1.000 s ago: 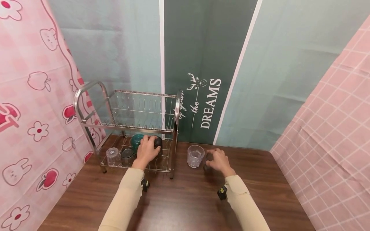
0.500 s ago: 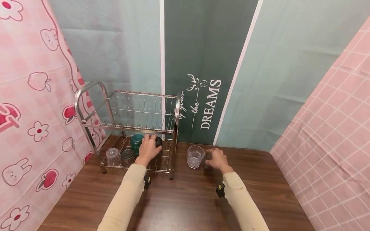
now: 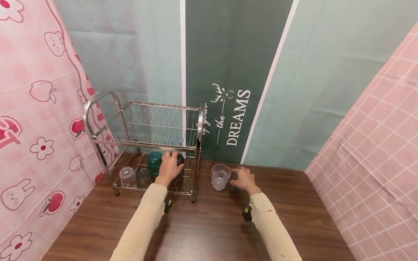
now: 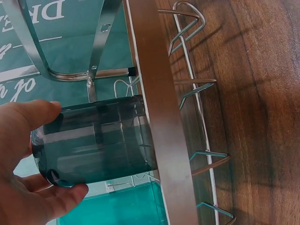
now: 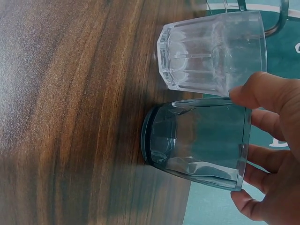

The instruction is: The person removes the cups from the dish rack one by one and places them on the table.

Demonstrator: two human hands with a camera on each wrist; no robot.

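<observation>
On the rack's lower shelf, my left hand [image 3: 169,168] grips a dark smoky glass [image 4: 93,143] around its upturned base. A teal glass [image 3: 154,162] stands just left of it, also upside down. Over on the table my right hand [image 3: 244,180] holds a smoky grey glass [image 5: 199,143] by its rim, thumb on one side and fingers on the other. That glass is upright. Close beside it stands a clear glass [image 5: 211,54], its mouth upward. From the head view, both held glasses are largely hidden by the hands.
The two-tier metal dish rack [image 3: 147,145] stands at the back left of the wooden table [image 3: 209,224]. A clear glass [image 3: 127,177] and a dark glass [image 3: 144,177] sit upside down at its front left. Patterned cloths hang around the table.
My left hand has shifted slightly right, still at the dark glass on the shelf. My right hand has moved slightly left, its fingers still at the grey glass. The glasses have barely moved.
</observation>
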